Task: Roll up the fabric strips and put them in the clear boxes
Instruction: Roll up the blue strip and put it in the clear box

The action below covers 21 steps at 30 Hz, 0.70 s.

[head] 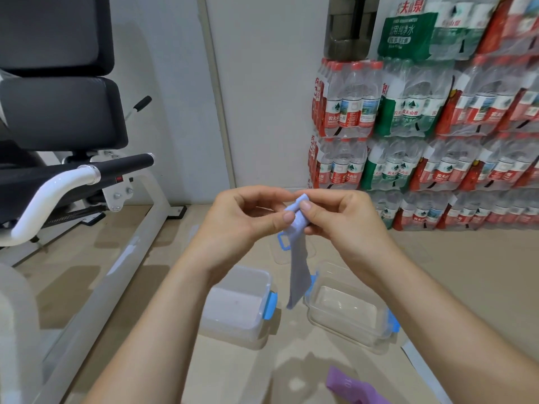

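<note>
Both hands up at chest level, close together. Left hand (pixel 245 217) and right hand (pixel 344 220) each pinch the top end of the blue strip (pixel 297 266) between thumb and forefinger, other fingers curled under. Top end looks folded over once, so judged as the start of a roll. It is held in the air, probably so the tail hangs straight and feeds in without creasing.

Tail drops free, slightly twisted, lower end in front of the gap between the two boxes. Not touching either, as far as can be told.

Left box (pixel 230 330) and right box (pixel 344 330) sit on the floor (pixel 466 287) side by side, lids off, blue clips out. Both look unfilled, though the left one is cloudy and hard to read. Open and right under the hands, so a finished roll can drop straight in.

Lid (pixel 284 243) lies flat behind them, partly hidden by the strip.

Purple strip (pixel 353 386) lies unrolled at the bottom edge, near the person, likely next.

Task judged early: no roll in a box yet.

Bottle packs (pixel 437 126) stacked at the wall right, chair (pixel 58 112) left.
</note>
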Tool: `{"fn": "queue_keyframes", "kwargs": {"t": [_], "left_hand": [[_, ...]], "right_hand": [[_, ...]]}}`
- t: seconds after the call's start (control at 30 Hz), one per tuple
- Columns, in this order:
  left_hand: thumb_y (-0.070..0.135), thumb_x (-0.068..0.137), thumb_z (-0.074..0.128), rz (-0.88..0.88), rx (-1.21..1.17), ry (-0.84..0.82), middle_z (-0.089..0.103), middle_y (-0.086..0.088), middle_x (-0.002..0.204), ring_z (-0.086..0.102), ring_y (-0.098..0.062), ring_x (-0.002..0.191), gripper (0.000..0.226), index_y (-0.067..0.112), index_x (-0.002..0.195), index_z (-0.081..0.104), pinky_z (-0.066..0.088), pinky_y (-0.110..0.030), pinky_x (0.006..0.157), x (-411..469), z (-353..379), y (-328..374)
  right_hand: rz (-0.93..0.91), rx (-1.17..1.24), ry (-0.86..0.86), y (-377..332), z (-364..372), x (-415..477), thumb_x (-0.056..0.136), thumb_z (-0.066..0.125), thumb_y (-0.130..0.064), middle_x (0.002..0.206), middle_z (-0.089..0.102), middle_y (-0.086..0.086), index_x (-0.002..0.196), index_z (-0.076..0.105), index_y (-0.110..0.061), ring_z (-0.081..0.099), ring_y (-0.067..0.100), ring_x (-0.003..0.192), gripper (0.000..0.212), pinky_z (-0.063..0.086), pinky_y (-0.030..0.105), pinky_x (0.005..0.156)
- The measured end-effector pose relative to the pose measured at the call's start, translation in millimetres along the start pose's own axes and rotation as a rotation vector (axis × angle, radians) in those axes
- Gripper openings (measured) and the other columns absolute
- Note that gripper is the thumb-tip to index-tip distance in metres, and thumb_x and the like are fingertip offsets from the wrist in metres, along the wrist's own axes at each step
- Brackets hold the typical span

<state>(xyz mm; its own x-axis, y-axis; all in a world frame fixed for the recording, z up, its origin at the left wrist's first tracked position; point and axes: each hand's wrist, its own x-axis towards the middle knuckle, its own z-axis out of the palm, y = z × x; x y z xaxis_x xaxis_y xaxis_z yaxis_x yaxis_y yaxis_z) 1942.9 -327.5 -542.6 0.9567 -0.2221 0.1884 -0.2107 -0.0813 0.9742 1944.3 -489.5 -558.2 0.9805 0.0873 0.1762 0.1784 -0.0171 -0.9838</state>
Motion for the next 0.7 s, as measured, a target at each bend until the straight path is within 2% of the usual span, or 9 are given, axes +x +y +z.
{"fn": "queue_keyframes", "kwargs": {"t": [0.13,0.23,0.3,0.37,0.47,0.53,0.6,0.67,0.7], "left_hand": [[-0.004,0.061,0.08,0.043,0.048,-0.13,0.072,0.006,0.098,0.06,-0.011,0.081,0.047,0.023,0.099,0.072,0.054,-0.026,0.072,-5,-5,8],[0.011,0.056,0.08,0.078,0.097,-0.171,0.071,0.012,0.108,0.063,-0.016,0.087,0.043,0.023,0.096,0.073,0.053,-0.023,0.074,-9,-1,15],[0.011,0.055,0.079,0.077,0.106,-0.2,0.071,0.007,0.11,0.067,-0.023,0.095,0.038,0.016,0.093,0.074,0.056,-0.027,0.076,-10,0,17],[0.003,0.056,0.08,0.063,0.105,-0.215,0.072,-0.006,0.105,0.067,-0.028,0.089,0.034,0.012,0.089,0.074,0.059,-0.035,0.078,-10,0,18],[-0.012,0.058,0.079,0.031,0.141,-0.233,0.07,-0.02,0.098,0.062,-0.022,0.077,0.041,0.015,0.089,0.074,0.059,-0.033,0.074,-10,-1,19],[-0.015,0.06,0.078,0.031,0.194,-0.251,0.072,-0.007,0.094,0.061,-0.016,0.076,0.05,0.018,0.097,0.073,0.057,-0.026,0.071,-9,-3,18],[-0.016,0.062,0.076,0.037,0.205,-0.254,0.071,0.002,0.103,0.06,-0.014,0.078,0.063,0.024,0.11,0.068,0.055,-0.025,0.072,-8,-4,16],[-0.01,0.064,0.079,0.046,0.133,-0.167,0.068,0.003,0.11,0.061,-0.014,0.078,0.067,0.032,0.114,0.064,0.055,-0.026,0.073,-6,-5,11],[-0.001,0.065,0.081,0.042,0.087,-0.094,0.068,0.002,0.107,0.063,-0.013,0.076,0.06,0.031,0.112,0.065,0.056,-0.026,0.073,-5,-4,9]], "right_hand": [[0.057,0.123,-0.175,-3,-12,2,0.093,0.052,-0.001,0.086,0.076,0.005,0.097,0.074,-0.017,0.07,0.018,0.088,0.027,0.049,0.029,0.074],[0.099,0.214,-0.267,-5,-16,3,0.087,0.058,-0.002,0.082,0.073,0.006,0.12,0.06,-0.01,0.065,0.022,0.081,0.033,0.046,0.031,0.072],[0.129,0.27,-0.294,-6,-19,4,0.08,0.065,-0.005,0.084,0.072,0.008,0.128,0.051,-0.01,0.063,0.021,0.076,0.05,0.046,0.029,0.067],[0.134,0.25,-0.309,-6,-21,4,0.078,0.07,-0.007,0.086,0.073,0.008,0.127,0.051,-0.01,0.064,0.019,0.074,0.053,0.048,0.027,0.066],[0.139,0.148,-0.312,-2,-21,3,0.075,0.068,-0.016,0.082,0.072,0.007,0.122,0.056,-0.012,0.063,0.017,0.074,0.049,0.048,0.026,0.065],[0.127,0.073,-0.31,-2,-20,2,0.08,0.07,-0.011,0.081,0.071,0.008,0.12,0.06,-0.012,0.061,0.015,0.074,0.041,0.048,0.024,0.064],[0.106,0.042,-0.268,-3,-18,1,0.086,0.064,-0.005,0.083,0.072,0.011,0.119,0.064,-0.011,0.063,0.014,0.076,0.033,0.05,0.025,0.065],[0.089,0.072,-0.163,-3,-16,0,0.089,0.061,-0.004,0.087,0.074,0.016,0.113,0.067,-0.011,0.068,0.017,0.081,0.027,0.054,0.027,0.068],[0.079,0.089,-0.099,-3,-14,0,0.088,0.062,-0.004,0.088,0.074,0.016,0.108,0.069,-0.012,0.068,0.016,0.081,0.022,0.054,0.024,0.066]]}}
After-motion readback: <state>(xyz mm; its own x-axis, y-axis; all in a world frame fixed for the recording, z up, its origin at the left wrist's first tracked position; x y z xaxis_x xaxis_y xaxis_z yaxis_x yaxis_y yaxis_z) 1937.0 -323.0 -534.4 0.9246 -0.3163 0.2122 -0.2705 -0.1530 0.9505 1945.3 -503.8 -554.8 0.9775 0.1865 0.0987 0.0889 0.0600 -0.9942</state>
